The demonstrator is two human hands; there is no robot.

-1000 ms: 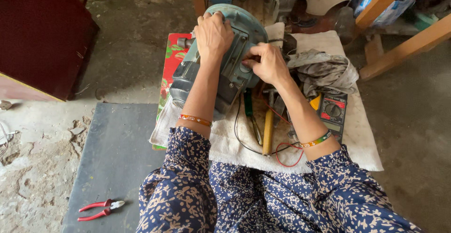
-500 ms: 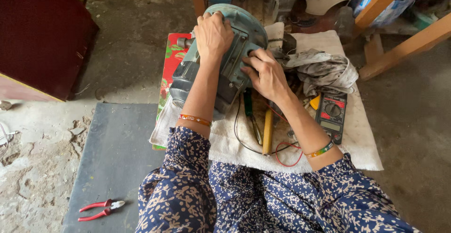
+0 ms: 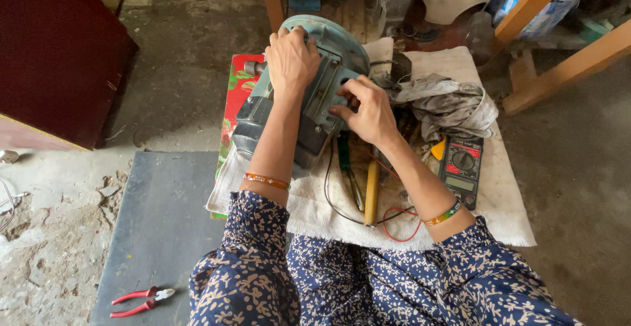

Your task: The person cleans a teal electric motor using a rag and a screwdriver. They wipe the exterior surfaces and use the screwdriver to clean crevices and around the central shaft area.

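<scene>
Head view is showing your right hand (image 3: 369,110) sitting lower and nearer on the motor than a second ago: it has slid from the upper right edge of the housing down to the side face, fingers now curled together and pinching at a small spot there, though what they are pinching is too small to tell. Your left hand (image 3: 291,60) is staying where it was, palm down and fingers wrapped over the far rim of the electric motor (image 3: 309,96), clamping it steady.

That motor is lying on its side on the left part of a white cloth (image 3: 499,201), partly over a red patterned mat (image 3: 235,99). Its casing is looking dull grey-green, with a round end cover at the far side and a darker block at the near end.

Just right of it a yellow-handled screwdriver (image 3: 372,194) and a multimeter (image 3: 462,168) are lying on the cloth, with a crumpled grey rag (image 3: 453,106) farther off. Red-handled pliers (image 3: 139,300) are lying well apart, near left.
</scene>
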